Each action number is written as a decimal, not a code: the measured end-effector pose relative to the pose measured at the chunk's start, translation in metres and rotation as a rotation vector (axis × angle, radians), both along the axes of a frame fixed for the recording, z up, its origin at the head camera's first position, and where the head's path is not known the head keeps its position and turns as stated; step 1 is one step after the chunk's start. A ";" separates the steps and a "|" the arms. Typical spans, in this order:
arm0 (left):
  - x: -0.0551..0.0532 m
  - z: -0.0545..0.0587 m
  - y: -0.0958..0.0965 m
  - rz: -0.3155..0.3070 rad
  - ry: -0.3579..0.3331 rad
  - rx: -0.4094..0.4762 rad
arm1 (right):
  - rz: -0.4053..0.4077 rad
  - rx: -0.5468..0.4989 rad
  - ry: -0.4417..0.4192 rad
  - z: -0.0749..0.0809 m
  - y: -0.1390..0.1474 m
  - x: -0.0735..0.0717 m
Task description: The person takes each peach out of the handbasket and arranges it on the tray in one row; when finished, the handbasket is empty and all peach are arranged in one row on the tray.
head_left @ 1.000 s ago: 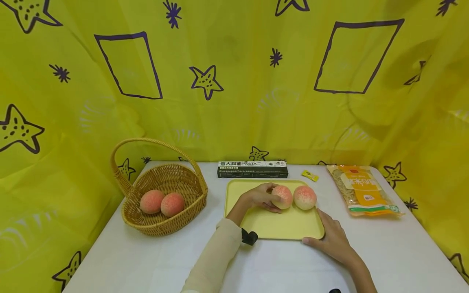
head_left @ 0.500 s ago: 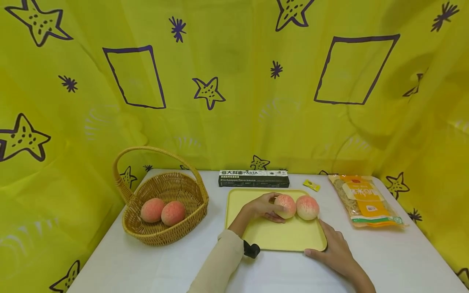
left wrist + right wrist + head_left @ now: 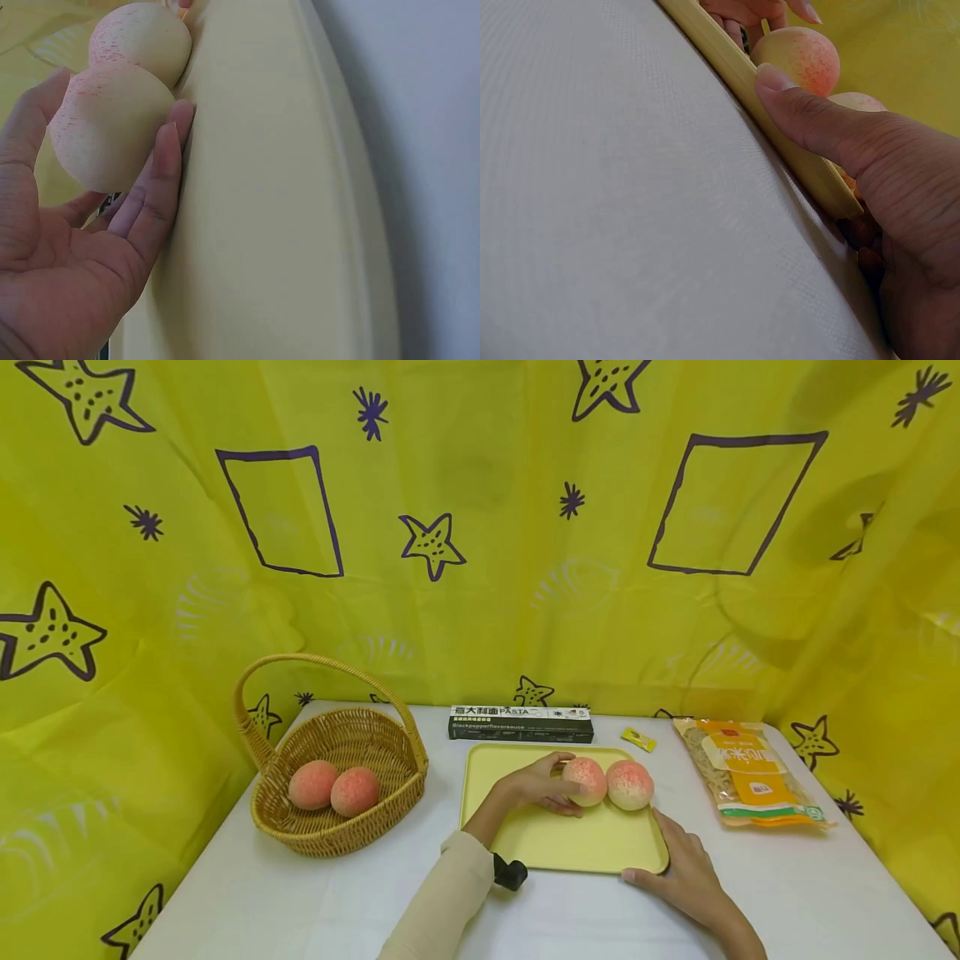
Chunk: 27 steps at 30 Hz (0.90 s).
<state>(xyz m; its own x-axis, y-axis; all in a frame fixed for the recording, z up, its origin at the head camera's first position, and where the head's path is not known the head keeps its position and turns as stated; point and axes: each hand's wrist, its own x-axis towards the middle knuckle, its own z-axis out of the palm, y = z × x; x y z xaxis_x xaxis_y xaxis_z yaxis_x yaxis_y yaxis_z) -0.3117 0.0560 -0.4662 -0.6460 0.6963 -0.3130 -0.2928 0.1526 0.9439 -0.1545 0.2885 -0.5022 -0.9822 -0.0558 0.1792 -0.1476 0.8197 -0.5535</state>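
Two round pink-and-cream peaches sit side by side on a pale yellow tray [image 3: 555, 847]. My left hand [image 3: 542, 783] holds the left peach [image 3: 587, 781], thumb on one side and fingers on the other, as the left wrist view shows around the same peach [image 3: 112, 127]. The right peach [image 3: 630, 785] touches it and has no fingers around it. At the tray's front right corner, my right hand [image 3: 686, 864] grips the rim, with the thumb [image 3: 810, 120] along the front edge. Its other fingers are partly hidden.
Left of the tray stands a wicker basket [image 3: 386, 806] with a tall handle and two pink peaches [image 3: 354, 792] inside. Behind the tray lie a pasta box [image 3: 521, 724] and a small yellow packet [image 3: 638, 739]. An orange-and-clear food bag [image 3: 750, 772] is at the right.
The head view has tilted, shifting the scene down in the picture. The left peach has come a little to the right, from a small gap to touching the other one. Both hands keep their hold.
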 end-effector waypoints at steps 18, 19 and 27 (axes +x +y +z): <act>0.003 0.007 -0.029 0.001 0.144 -0.100 | 0.017 -0.008 -0.014 0.002 0.000 0.000; 0.003 0.009 -0.032 0.003 0.156 -0.110 | 0.017 -0.008 -0.015 0.002 0.000 0.000; 0.004 0.023 -0.062 -0.034 0.245 -0.134 | 0.019 -0.019 -0.031 0.003 -0.001 -0.001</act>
